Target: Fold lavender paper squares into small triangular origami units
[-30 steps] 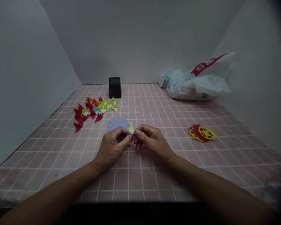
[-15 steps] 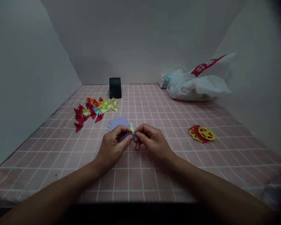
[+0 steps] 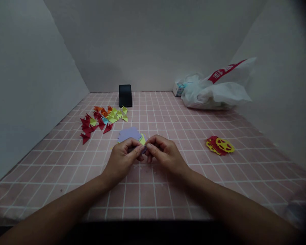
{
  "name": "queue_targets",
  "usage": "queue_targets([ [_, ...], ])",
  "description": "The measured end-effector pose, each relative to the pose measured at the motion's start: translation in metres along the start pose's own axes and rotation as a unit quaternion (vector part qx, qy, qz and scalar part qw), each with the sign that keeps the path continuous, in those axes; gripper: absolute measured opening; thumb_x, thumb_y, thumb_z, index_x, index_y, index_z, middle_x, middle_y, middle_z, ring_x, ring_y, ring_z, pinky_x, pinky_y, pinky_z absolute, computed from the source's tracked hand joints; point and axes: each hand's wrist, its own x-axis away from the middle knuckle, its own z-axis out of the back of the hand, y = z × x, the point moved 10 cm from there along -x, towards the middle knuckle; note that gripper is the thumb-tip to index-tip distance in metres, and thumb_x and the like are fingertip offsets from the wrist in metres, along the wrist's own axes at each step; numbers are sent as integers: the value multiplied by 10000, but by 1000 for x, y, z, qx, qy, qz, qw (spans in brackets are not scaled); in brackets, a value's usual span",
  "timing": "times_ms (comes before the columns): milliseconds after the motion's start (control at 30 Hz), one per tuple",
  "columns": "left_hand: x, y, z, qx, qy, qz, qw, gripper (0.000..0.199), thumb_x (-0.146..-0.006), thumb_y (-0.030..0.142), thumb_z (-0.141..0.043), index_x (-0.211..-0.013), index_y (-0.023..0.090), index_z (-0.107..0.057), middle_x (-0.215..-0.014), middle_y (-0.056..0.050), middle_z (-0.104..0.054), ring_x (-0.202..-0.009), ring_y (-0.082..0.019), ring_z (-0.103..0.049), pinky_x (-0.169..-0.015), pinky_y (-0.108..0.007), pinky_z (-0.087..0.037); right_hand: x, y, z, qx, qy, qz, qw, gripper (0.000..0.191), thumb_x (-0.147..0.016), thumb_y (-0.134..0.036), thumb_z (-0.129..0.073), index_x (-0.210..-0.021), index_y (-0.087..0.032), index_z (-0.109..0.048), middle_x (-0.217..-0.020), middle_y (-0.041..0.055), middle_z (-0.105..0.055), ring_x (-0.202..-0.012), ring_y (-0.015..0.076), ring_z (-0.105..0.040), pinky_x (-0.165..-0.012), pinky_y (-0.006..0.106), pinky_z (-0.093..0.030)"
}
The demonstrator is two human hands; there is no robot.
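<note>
Near the middle of the table, my left hand and my right hand meet fingertip to fingertip. Both pinch a small purple paper piece, mostly hidden by the fingers. Just behind my left hand lies a flat stack of purple paper, with a yellow-green sheet showing at its right side. To the left and farther back sit several folded paper shapes, among them red ones, orange ones, yellow-green ones and a light blue one.
A black phone leans upright at the back. Red and yellow gear-like cut-outs lie at the right. A white plastic bag and a small box rest at the back right. Pink gridded cloth covers the table.
The purple piece shows less between my fingers than before. My left fingertips have shifted slightly, and their lower fingers now show beneath the piece.
</note>
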Motion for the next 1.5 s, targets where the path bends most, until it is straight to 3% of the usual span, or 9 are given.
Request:
queue_targets([
  [233,-3,-14,-6,42,-29,67,996,177,-834,283,-669,-713,162,-620,-572,28,-625,-481,-89,-575,-504,-200,-479,0,6,6,25,23,-30,999,197,-872,-321,-613,-731,-196,-555,-604,-29,-585,-509,104,-551,-512,250,-435],
  [533,-5,-25,-2,65,-22,138,988,173,-835,290,-674,-747,156,-610,-623,20,-660,-527,-90,-613,-573,-199,-500,-4,13,20,22,61,-64,996,238,-861,-371,-620,-724,-196,-536,-554,-46,-560,-455,96,-534,-461,227,-412],
  [667,-7,-26,0,74,-23,129,989,145,-868,290,-635,-881,147,-656,-702,-1,-690,-610,-110,-666,-634,-215,-532,-5,13,24,28,69,-62,995,237,-862,-365,-611,-716,-191,-545,-552,-38,-569,-455,97,-533,-450,224,-410],
  [800,-8,-25,1,86,-24,104,991,286,-924,415,-560,-985,150,-649,-783,-27,-712,-637,-130,-688,-639,-245,-552,-6,11,27,-2,74,-54,996,247,-847,-375,-644,-724,-186,-544,-596,-39,-585,-453,92,-547,-456,229,-439],
  [967,-8,-13,1,21,-28,33,999,235,-828,377,-684,-893,155,-642,-769,-9,-683,-604,-119,-655,-592,-232,-540,-6,9,25,-53,68,-41,995,234,-849,-359,-663,-746,-173,-565,-625,-38,-603,-475,80,-570,-491,215,-456],
  [1267,-7,-11,4,-59,-22,15,998,353,-925,419,-519,-674,173,-556,-566,15,-607,-456,-100,-569,-495,-216,-449,-7,11,22,-81,75,-20,994,250,-845,-366,-677,-733,-187,-543,-585,-57,-574,-453,76,-542,-469,209,-443],
  [1400,-10,-14,5,-57,-37,18,998,393,-936,453,-482,-671,173,-561,-586,4,-609,-501,-117,-581,-529,-232,-461,-7,14,22,-78,72,-33,994,251,-836,-363,-678,-722,-190,-536,-586,-58,-573,-439,77,-533,-456,213,-439],
  [1500,-13,-11,7,-60,-34,5,998,341,-913,471,-529,-805,164,-630,-698,-3,-639,-568,-127,-594,-563,-239,-464,-7,17,20,-64,58,-52,995,258,-834,-376,-675,-718,-193,-534,-564,-59,-564,-424,83,-525,-436,213,-427],
])
